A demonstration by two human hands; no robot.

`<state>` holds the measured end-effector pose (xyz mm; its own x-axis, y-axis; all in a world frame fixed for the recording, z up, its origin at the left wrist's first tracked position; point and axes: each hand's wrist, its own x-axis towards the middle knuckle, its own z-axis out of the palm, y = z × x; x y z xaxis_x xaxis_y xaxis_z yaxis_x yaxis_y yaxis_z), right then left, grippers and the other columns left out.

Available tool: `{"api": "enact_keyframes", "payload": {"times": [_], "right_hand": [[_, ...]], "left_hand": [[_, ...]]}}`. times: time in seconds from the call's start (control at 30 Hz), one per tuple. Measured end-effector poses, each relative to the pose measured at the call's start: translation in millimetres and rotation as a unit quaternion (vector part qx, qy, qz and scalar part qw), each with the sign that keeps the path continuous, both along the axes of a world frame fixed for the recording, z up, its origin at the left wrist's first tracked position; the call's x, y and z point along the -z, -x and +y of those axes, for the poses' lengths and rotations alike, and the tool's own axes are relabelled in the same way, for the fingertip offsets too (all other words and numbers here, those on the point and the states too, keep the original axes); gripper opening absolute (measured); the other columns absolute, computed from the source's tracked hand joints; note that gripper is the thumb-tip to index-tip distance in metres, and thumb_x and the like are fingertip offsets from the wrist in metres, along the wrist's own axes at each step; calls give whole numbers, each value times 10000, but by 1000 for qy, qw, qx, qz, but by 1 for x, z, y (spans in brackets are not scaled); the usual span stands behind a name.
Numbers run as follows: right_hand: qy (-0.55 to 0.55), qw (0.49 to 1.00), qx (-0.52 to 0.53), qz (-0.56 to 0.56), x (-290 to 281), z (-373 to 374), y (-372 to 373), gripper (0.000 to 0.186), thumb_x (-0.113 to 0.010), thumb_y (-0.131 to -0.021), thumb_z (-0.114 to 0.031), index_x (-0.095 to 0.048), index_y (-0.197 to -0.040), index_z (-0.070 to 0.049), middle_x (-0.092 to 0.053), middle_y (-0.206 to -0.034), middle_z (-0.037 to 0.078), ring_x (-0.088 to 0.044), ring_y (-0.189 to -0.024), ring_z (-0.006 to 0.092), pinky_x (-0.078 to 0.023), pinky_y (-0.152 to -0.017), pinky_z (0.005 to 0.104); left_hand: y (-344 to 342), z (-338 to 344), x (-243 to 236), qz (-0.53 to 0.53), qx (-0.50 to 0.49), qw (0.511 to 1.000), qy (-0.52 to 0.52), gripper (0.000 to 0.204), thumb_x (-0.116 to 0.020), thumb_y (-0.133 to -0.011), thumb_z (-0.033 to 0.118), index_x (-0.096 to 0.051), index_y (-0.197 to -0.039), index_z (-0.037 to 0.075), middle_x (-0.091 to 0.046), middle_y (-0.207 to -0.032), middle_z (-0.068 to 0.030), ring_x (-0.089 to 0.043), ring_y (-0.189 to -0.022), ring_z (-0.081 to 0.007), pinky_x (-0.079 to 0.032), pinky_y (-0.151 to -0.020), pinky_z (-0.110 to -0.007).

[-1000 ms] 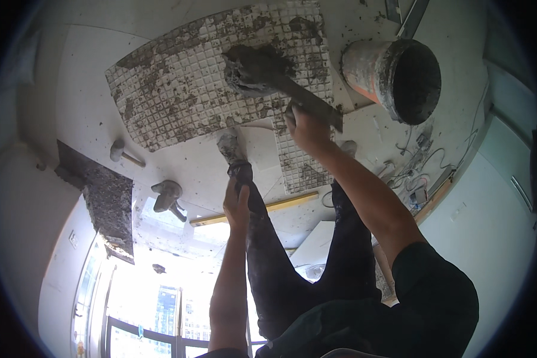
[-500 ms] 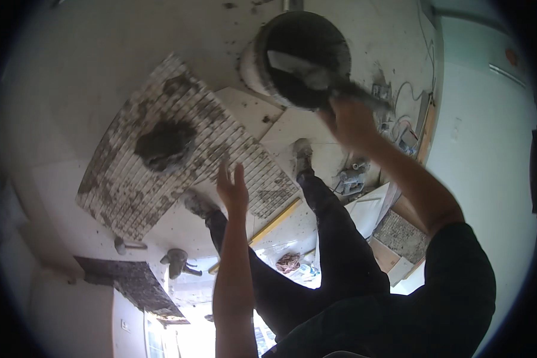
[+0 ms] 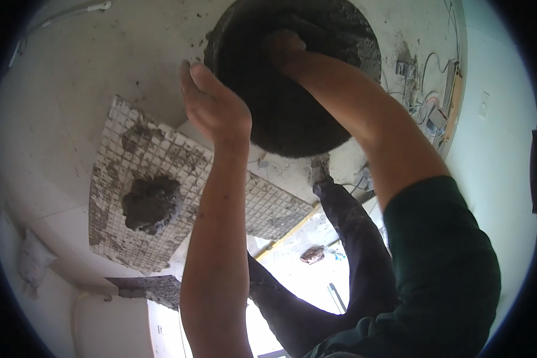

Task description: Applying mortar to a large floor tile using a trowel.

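Observation:
My right hand (image 3: 287, 48) is down inside a large dark round bucket (image 3: 364, 53). Its fingers are closed round a trowel, which the bucket's dark inside almost wholly hides. Beside the bucket's left rim, my left hand (image 3: 216, 110) is raised with its fingers stretched out and nothing in them. Left of my left forearm, a heap of grey mortar (image 3: 152, 204) sits on a large slab with a gridded pale back (image 3: 191, 155). Grey smears of mortar mark the grid around the heap.
A yellow strip (image 3: 289, 228) runs along the slab's near right edge. Cables and a small grey device (image 3: 435, 116) lie by the right-hand wall. My foot (image 3: 321, 170) stands just below the bucket. A pale bag (image 3: 36, 259) leans at the far left.
My right hand has gone from the bucket's near rim deep inside it, taking the trowel out of sight. My left hand has moved up from over the slab to beside the bucket. The view has shifted closer.

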<state>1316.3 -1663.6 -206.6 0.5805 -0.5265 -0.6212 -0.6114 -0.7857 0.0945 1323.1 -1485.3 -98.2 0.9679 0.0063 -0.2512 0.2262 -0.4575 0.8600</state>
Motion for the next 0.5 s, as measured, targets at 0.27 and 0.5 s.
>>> {"api": "enact_keyframes", "payload": {"times": [0.27,0.5], "right_hand": [[-96,979,-169,58,-25,10,-33,304,-523,-919,-175,-685,-1126,-22,-665,-1165,184,-634,-1120,338,-530,-915,471],[-93,869,-456,169,-16,16,-43,276,-540,-932,-214,-695,-1083,-41,-706,-982,172,-687,-941,281,-552,-772,416]], "left_hand": [[-2,5,-5,26,4,1000,-16,648,-305,-1038,426,-429,-1343,-133,-491,-1332,-334,-477,-1250,-459,-388,-1059,-464],[-1,13,0,27,27,999,-36,664,-285,-1040,445,-429,-1348,-126,-509,-1311,-334,-519,-1209,-454,-430,-1021,-455]]}}
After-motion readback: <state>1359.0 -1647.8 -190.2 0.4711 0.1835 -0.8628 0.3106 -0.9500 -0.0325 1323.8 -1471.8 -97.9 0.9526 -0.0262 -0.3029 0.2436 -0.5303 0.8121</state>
